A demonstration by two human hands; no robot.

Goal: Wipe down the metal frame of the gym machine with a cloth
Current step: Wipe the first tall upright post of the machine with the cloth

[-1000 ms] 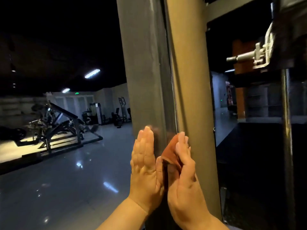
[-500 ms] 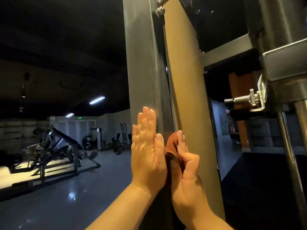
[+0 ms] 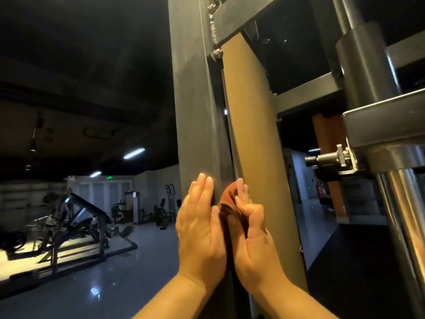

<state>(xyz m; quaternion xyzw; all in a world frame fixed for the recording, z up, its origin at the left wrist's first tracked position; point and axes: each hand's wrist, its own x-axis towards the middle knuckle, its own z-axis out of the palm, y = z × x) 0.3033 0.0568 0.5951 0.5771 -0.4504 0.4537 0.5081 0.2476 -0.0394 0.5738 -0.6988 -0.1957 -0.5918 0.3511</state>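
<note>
The left hand [image 3: 199,223] is flat, its fingers straight, together and pointing up. Its palm lies against the near face of the grey metal post [image 3: 195,111] of the gym machine's frame. The right hand [image 3: 251,233] sits just beside it, thumb side toward the left hand. Its fingers are bent and grip a rust-brown cloth [image 3: 230,194], with one fingertip reaching up past the cloth's top edge. The cloth is bunched between the two hands and pressed to the post's right edge, where the post meets a tan panel [image 3: 253,134]. Both forearms rise from the bottom of the view, nearly parallel, with the wrists close together. A chrome pole [image 3: 404,226] stands well apart on the right.
</note>
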